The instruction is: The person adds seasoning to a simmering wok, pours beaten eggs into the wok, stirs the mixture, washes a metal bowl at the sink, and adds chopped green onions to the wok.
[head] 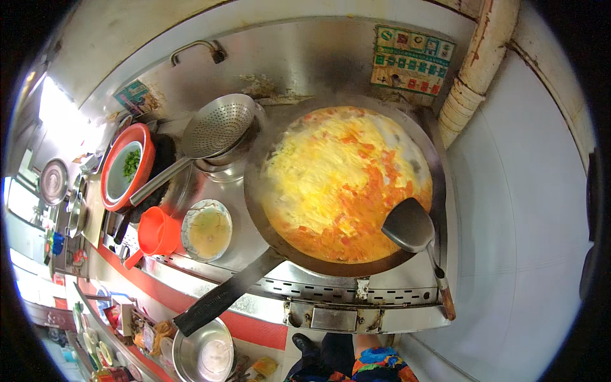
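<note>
Neither of my hands is in view. Before me a large wok point(267, 224) sits on the steel stove point(401, 286), nearly full of steaming soup point(315, 167) with yellow egg and red tomato pieces. A wok spatula point(410, 224) rests on the wok's right front rim, its wooden-ended handle hanging over the stove's front edge. The wok's dark handle point(229, 293) points to the front left. Left of the wok, a perforated steel strainer ladle point(222, 126) lies across a metal pot point(224, 169). Nearer me stands a patterned bowl point(207, 231) of cloudy yellowish liquid.
A red plastic dipper point(158, 231) stands beside the bowl. Chopped greens point(131, 164) lie in a white bowl inside a red basin point(148, 157). A faucet point(198, 47) juts from the back wall. On the right are a pipe point(472, 81) and white wall; a steel basin point(203, 353) is lower left.
</note>
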